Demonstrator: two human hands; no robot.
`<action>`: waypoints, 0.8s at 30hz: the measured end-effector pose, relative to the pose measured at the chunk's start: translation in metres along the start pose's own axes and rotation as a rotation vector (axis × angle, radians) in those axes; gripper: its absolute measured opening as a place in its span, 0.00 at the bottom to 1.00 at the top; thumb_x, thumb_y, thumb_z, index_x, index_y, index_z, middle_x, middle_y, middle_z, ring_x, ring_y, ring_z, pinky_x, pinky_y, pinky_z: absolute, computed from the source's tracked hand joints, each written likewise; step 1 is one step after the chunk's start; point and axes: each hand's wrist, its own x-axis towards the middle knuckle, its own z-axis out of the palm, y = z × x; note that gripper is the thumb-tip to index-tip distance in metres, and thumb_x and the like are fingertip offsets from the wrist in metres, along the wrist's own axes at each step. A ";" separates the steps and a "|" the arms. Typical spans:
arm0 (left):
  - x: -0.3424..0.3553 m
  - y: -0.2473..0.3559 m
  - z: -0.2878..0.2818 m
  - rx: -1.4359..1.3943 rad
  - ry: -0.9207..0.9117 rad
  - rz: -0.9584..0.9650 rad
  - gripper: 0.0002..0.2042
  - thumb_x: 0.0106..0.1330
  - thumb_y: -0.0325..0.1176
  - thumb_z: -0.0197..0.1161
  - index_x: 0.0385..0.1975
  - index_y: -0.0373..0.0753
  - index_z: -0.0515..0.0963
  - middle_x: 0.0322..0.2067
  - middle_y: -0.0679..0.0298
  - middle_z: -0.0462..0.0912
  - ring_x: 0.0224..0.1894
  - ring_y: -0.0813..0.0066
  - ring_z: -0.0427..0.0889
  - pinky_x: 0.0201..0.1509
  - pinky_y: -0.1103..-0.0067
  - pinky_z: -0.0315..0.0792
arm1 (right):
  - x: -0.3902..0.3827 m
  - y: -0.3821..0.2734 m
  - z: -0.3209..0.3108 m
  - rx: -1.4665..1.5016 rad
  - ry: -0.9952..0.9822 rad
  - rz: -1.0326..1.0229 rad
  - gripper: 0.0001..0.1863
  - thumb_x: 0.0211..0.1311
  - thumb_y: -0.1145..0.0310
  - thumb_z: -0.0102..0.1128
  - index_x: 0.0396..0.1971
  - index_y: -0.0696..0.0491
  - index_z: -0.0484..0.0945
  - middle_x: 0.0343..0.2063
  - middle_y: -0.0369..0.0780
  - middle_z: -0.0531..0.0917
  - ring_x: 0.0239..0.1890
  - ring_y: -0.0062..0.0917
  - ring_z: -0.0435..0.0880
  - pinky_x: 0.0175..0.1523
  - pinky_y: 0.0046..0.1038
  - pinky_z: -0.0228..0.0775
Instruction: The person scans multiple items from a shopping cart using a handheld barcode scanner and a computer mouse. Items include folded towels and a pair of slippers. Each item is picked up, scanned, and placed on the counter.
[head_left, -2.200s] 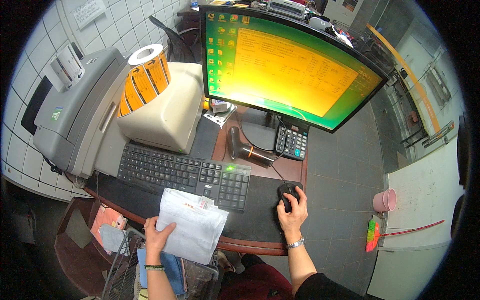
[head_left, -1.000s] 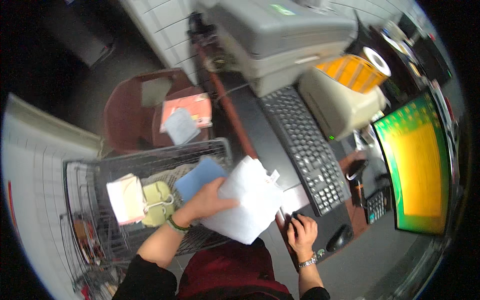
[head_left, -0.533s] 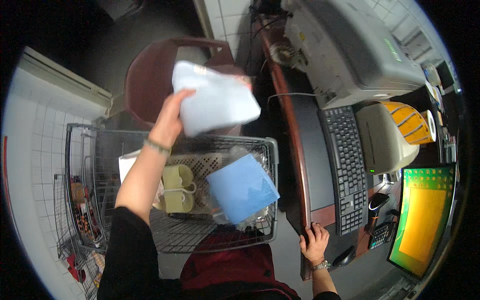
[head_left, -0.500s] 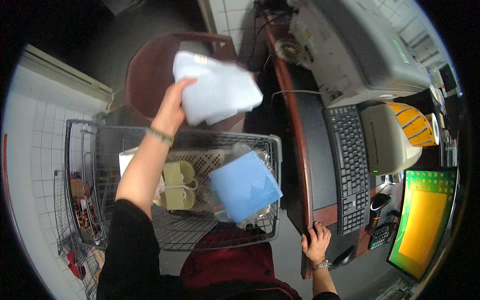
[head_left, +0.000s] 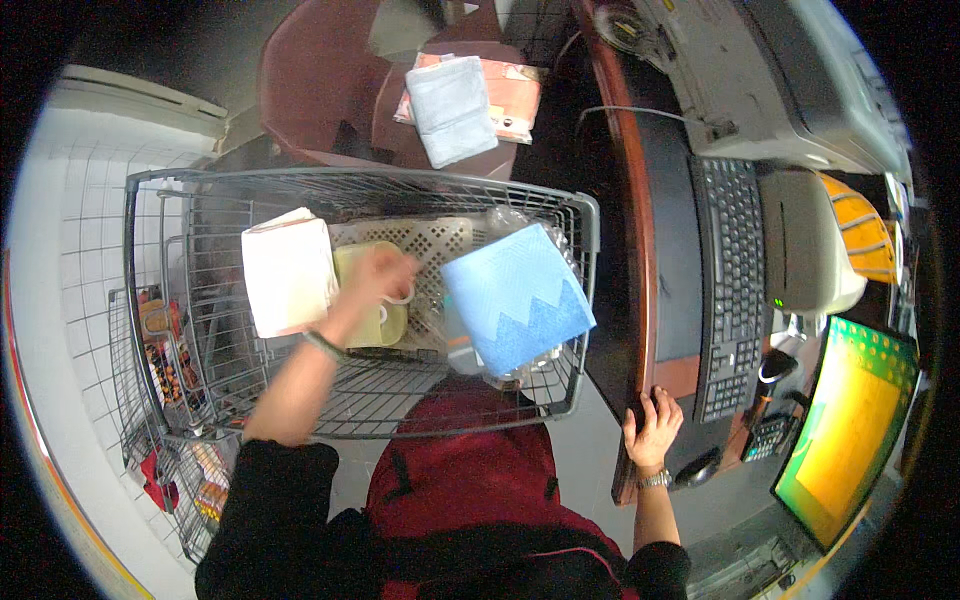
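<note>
My left hand [head_left: 380, 277], smeared by motion, is over a pale green item with white loops [head_left: 385, 328] in the wire shopping cart [head_left: 440, 429]; its fingers cannot be made out. A folded white cloth [head_left: 288, 278] lies left of it and a folded blue towel [head_left: 520, 300] with a zigzag band lies to the right. A folded pale grey-blue cloth [head_left: 452, 112] rests on a pink package [head_left: 515, 100] on the brown chair [head_left: 325, 85]. My right hand [head_left: 655, 425] lies open on the desk edge, fingers slightly spread, holding nothing.
On the desk [head_left: 640, 300] at the right are a black keyboard [head_left: 733, 285], a mouse [head_left: 697, 468], a calculator [head_left: 768, 438], a barcode scanner [head_left: 776, 368], a lit monitor [head_left: 845, 440] and a large grey machine [head_left: 770, 80]. A perforated tray [head_left: 440, 245] sits in the cart.
The pale grey-blue cloth has left my left hand and lies on the pink package on the chair. That hand has come back down over the cart. My right hand stays on the desk edge.
</note>
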 end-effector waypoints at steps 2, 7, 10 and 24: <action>-0.028 -0.030 0.064 -0.068 -0.070 -0.156 0.27 0.58 0.48 0.66 0.48 0.31 0.72 0.33 0.61 0.81 0.30 0.78 0.80 0.31 0.81 0.76 | 0.002 -0.001 -0.001 0.000 0.010 -0.003 0.22 0.54 0.62 0.61 0.50 0.50 0.72 0.52 0.44 0.73 0.53 0.41 0.70 0.57 0.44 0.59; -0.023 -0.050 0.153 -0.315 0.172 0.140 0.28 0.53 0.44 0.72 0.45 0.29 0.71 0.40 0.57 0.79 0.38 0.71 0.80 0.38 0.78 0.75 | 0.004 -0.004 -0.003 -0.005 0.017 0.027 0.23 0.52 0.61 0.62 0.49 0.49 0.72 0.52 0.42 0.73 0.52 0.40 0.70 0.57 0.44 0.59; -0.003 -0.050 0.154 -0.436 0.114 0.080 0.29 0.50 0.43 0.75 0.44 0.29 0.71 0.43 0.52 0.77 0.43 0.65 0.78 0.44 0.73 0.74 | 0.004 -0.004 -0.003 -0.002 0.033 0.024 0.23 0.52 0.61 0.62 0.49 0.49 0.72 0.52 0.42 0.73 0.53 0.39 0.70 0.57 0.43 0.59; 0.013 -0.030 0.156 -0.567 0.371 0.029 0.22 0.44 0.30 0.73 0.39 0.28 0.75 0.28 0.58 0.80 0.30 0.64 0.80 0.37 0.71 0.73 | 0.032 -0.115 0.006 0.598 -0.008 0.247 0.16 0.54 0.69 0.60 0.44 0.52 0.77 0.43 0.40 0.79 0.47 0.34 0.77 0.53 0.33 0.68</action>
